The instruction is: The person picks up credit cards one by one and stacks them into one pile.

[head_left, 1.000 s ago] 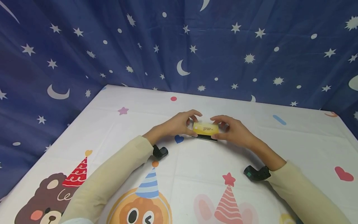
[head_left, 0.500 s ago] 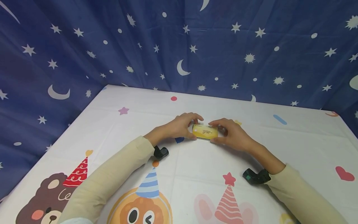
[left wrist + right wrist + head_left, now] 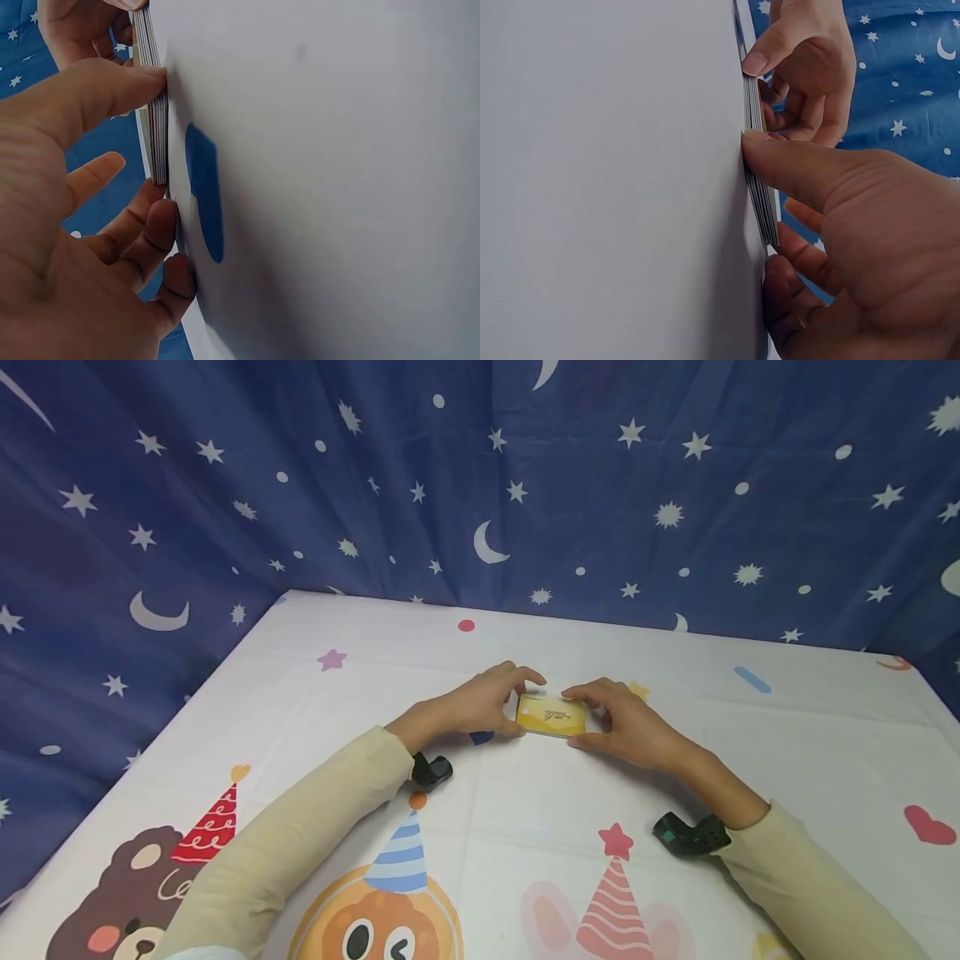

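A neat stack of thin cards (image 3: 551, 716) with a yellow printed top lies on the white table. My left hand (image 3: 480, 700) holds its left end, thumb at the near edge and index finger reaching over to the far side. At the right end, my right hand (image 3: 626, 720) grips it the same way. Seen from the left wrist, the layered card edges (image 3: 159, 139) run just under the thumb, close along the tabletop. The right wrist view shows my right thumb (image 3: 780, 154) pressing the long side of the stack, with the left thumb farther along it.
A white tablecloth (image 3: 540, 793) with cartoon prints covers the table. Behind it hangs a dark blue curtain (image 3: 420, 468) with stars and moons. Black wrist devices sit on the left wrist (image 3: 432, 770) and right wrist (image 3: 690, 835).
The yellow top part sat offset, with a dark strip showing along the near side; now the layers line up. Both hands have come slightly nearer, then stayed nearly still.
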`<action>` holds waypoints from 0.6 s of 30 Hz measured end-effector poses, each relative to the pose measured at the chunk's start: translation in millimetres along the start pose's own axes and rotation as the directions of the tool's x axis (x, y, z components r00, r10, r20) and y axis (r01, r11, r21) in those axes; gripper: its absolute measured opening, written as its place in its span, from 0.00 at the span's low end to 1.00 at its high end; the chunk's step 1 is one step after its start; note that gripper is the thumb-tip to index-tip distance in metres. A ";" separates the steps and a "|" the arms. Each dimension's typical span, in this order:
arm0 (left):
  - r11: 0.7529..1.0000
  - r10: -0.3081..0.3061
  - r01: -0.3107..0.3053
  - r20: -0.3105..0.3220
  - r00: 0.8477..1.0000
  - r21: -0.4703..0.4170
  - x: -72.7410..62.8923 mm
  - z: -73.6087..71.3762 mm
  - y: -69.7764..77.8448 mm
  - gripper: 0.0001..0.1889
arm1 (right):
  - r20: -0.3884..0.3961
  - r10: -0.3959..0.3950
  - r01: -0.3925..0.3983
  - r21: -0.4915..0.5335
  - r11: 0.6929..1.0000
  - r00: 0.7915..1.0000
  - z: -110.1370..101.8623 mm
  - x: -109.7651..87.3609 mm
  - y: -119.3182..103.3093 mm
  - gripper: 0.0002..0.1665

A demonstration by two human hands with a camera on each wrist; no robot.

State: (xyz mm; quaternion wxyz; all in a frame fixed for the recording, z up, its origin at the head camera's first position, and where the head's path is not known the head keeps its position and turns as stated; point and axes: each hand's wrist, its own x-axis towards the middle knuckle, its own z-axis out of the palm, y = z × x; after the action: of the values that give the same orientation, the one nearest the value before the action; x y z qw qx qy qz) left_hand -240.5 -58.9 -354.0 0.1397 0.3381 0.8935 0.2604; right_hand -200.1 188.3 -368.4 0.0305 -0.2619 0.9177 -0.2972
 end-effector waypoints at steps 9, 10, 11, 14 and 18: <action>0.999 0.034 -0.034 0.003 0.999 0.028 -1.0 0.3 -3.3 0.38 | -0.009 0.008 -0.008 0.004 1.000 1.000 3.2 -2.1 -0.2 0.37; 0.999 0.040 -0.040 0.002 0.999 0.034 -1.4 0.3 -3.9 0.38 | -0.010 0.010 -0.010 0.006 1.000 1.000 3.9 -1.8 -0.4 0.37; 0.998 0.048 -0.048 0.000 0.999 0.042 -1.6 0.4 -4.5 0.37 | -0.010 0.008 -0.008 0.008 1.000 1.000 4.3 -1.5 -0.2 0.37; 0.996 0.070 -0.070 -0.003 0.998 0.056 -2.1 0.8 -6.2 0.37 | -0.011 0.006 -0.006 0.013 1.000 1.000 5.7 -0.8 0.2 0.38; 0.997 0.064 -0.064 0.001 0.998 0.041 -2.8 1.9 -7.7 0.39 | -0.007 0.004 -0.004 0.019 1.000 1.000 7.6 -0.6 0.8 0.39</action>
State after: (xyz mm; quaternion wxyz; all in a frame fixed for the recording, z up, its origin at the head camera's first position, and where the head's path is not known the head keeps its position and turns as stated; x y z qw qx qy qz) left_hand -241.8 -65.0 -359.7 0.1240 0.3694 0.8873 0.2465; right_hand -198.3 185.1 -375.2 0.0305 -0.2586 0.9156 -0.3065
